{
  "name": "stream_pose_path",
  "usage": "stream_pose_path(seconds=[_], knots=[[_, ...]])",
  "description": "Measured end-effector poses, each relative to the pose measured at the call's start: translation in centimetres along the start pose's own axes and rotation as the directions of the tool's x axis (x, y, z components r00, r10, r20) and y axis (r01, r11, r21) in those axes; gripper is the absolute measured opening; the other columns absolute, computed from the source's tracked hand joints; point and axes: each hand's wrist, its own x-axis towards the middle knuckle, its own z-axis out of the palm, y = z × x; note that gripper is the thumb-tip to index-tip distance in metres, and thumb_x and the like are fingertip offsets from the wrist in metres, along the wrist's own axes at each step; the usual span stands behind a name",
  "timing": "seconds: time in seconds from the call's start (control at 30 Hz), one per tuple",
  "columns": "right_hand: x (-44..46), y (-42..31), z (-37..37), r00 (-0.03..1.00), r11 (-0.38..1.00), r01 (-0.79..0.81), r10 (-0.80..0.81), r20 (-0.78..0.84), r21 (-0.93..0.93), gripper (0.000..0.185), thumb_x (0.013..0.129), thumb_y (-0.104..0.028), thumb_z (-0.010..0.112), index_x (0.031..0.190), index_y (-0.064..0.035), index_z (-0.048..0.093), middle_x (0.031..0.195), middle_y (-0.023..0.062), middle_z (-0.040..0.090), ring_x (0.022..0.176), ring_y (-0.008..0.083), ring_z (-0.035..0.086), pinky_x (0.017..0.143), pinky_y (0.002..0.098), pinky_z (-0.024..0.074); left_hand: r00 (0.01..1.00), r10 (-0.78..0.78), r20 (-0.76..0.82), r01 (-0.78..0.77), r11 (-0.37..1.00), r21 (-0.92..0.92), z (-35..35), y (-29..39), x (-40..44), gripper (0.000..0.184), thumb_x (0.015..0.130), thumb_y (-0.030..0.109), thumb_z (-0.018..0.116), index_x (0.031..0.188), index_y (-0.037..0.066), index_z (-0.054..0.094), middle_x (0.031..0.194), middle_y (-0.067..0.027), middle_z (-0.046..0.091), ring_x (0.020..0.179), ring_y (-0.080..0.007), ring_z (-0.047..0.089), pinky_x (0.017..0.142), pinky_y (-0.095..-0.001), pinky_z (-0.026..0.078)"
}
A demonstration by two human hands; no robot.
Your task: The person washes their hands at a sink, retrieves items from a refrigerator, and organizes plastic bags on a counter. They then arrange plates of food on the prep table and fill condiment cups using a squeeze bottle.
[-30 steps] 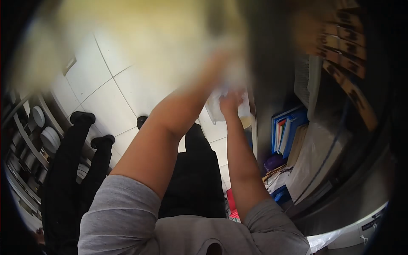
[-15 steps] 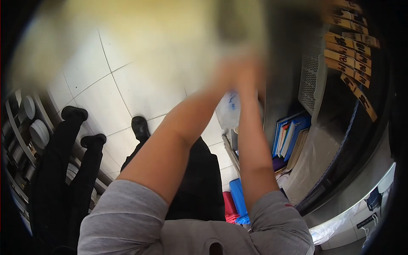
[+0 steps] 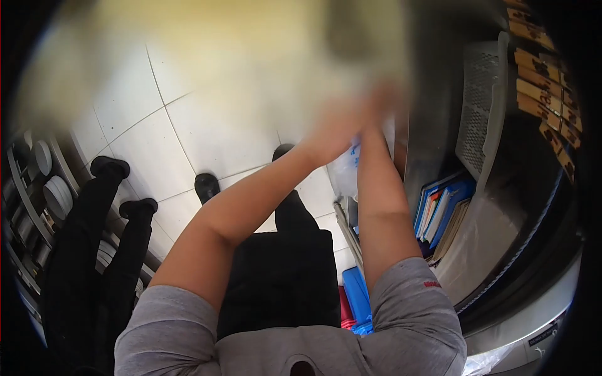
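Both arms reach forward to the upper middle, where a pale smear over the view blurs the hands. My left hand (image 3: 338, 131) lies close against my right hand (image 3: 380, 103); whether they touch cannot be made out. Their fingers are hidden in the blur, and so is anything between them. Just below the hands is a whitish, see-through plastic thing (image 3: 343, 172) with blue markings, partly covered by my right forearm. Whether either hand touches it is not visible.
A person in black trousers (image 3: 78, 250) stands at the left beside a rack with white plates (image 3: 58, 197). On the right are a grey perforated basket (image 3: 480, 113), folders (image 3: 442, 213) and numbered wooden tags (image 3: 539, 88). Blue and red items (image 3: 356, 294) lie lower down. White tiles (image 3: 132, 125) cover the floor.
Both hands have shifted slightly right, and my left arm has stretched out further. The shelf things on the right appear further right. My second shoe has come into view.
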Motion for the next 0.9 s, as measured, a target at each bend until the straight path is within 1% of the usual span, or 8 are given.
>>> stream_pose_path(seconds=[0.07,0.17,0.27,0.37,0.57,0.6,0.77,0.9], knots=[[-1.5,0.6,-0.9,0.992,0.988,-0.101,0.091,0.091,0.113,0.056,0.093,-0.039,0.042,0.14,-0.0092,0.033,0.138,0.0149,0.043,0.119,0.0363,0.048,0.095,0.0446,0.0407,0.999,0.025,-0.028,-0.021,0.992,0.125,-1.2,2.6,-2.7,0.092,0.066,0.028,0.079,0.138,-0.001,0.031,0.145,-0.024,0.024,0.138,-0.0347,0.02,0.111,-0.0455,0.02],[-6.5,1.9,-2.0,0.953,0.96,0.276,-0.267,-0.143,0.047,0.057,0.089,-0.031,0.053,0.14,-0.0139,0.034,0.134,0.0229,0.044,0.119,0.0394,0.047,0.096,0.0443,0.0404,0.725,-0.68,-0.11,0.568,0.681,-0.463,0.1,3.2,-4.0,0.123,0.053,0.021,0.088,0.144,0.004,0.007,0.147,-0.0284,0.014,0.137,-0.0398,0.02,0.108,-0.0502,0.025],[-17.2,4.7,-3.8,0.944,0.859,0.197,-0.297,-0.146,-0.472,0.063,0.084,-0.023,0.062,0.139,-0.0094,0.034,0.133,0.0269,0.043,0.125,0.0404,0.041,0.101,0.0411,0.0361,0.712,-0.573,0.406,0.582,0.158,-0.798,4.0,2.3,-4.0,0.111,0.06,0.011,0.081,0.143,0.004,0.006,0.143,-0.024,0.023,0.13,-0.0382,0.032,0.102,-0.0505,0.033],[-15.8,9.8,-1.9,0.984,0.943,0.135,-0.162,-0.067,-0.303,0.052,0.085,-0.03,0.059,0.129,-0.0047,0.046,0.133,0.0292,0.043,0.126,0.0437,0.038,0.1,0.0474,0.035,0.585,-0.47,0.661,0.619,-0.269,-0.738,3.4,3.7,-2.8,0.093,0.063,0.0,0.066,0.138,0.004,0.011,0.124,-0.017,0.04,0.114,-0.0318,0.046,0.094,-0.0455,0.041],[-12.8,8.3,-4.6,0.756,0.562,-0.654,0.516,0.404,0.506,0.05,0.088,-0.006,0.055,0.135,-0.0013,0.039,0.136,0.0231,0.042,0.125,0.0328,0.043,0.1,0.0371,0.036,0.662,-0.378,0.647,0.643,-0.157,-0.75,10.3,4.5,3.5,0.073,0.061,-0.006,0.057,0.124,0.005,0.022,0.089,-0.0101,0.044,0.075,-0.0202,0.052,0.061,-0.0333,0.046],[-17.3,10.3,-4.1,0.993,0.961,-0.066,0.036,0.116,0.268,0.048,0.089,-0.001,0.049,0.136,0.0001,0.036,0.138,0.0214,0.041,0.129,0.0304,0.04,0.102,0.0366,0.0348,0.672,-0.348,0.653,0.648,-0.149,-0.747,10.9,4.5,4.4,0.074,0.061,-0.007,0.057,0.124,0.006,0.021,0.084,-0.009,0.045,0.072,-0.0196,0.052,0.056,-0.0321,0.045],[-34.6,4.9,-7.2,0.781,0.834,0.298,-0.492,0.385,0.464,0.059,0.085,-0.011,0.06,0.138,-0.0025,0.035,0.143,0.0181,0.034,0.131,0.034,0.036,0.109,0.0389,0.0269,0.756,-0.133,0.641,0.648,0.013,-0.761,13.1,6.0,10.0,0.055,0.067,-0.002,0.058,0.118,0.002,0.039,0.08,-0.0113,0.054,0.073,-0.0235,0.055,0.063,-0.0357,0.046],[-32.3,6.5,-8.1,0.871,0.897,-0.116,-0.115,0.478,0.427,0.049,0.085,-0.011,0.059,0.131,-0.0034,0.044,0.131,0.0175,0.048,0.125,0.0333,0.043,0.104,0.0381,0.0332,0.81,-0.065,0.583,0.585,0.157,-0.795,16.3,6.5,12.7,0.05,0.069,0.0,0.058,0.116,0.002,0.043,0.084,-0.0132,0.058,0.076,-0.0253,0.057,0.067,-0.0364,0.047]])
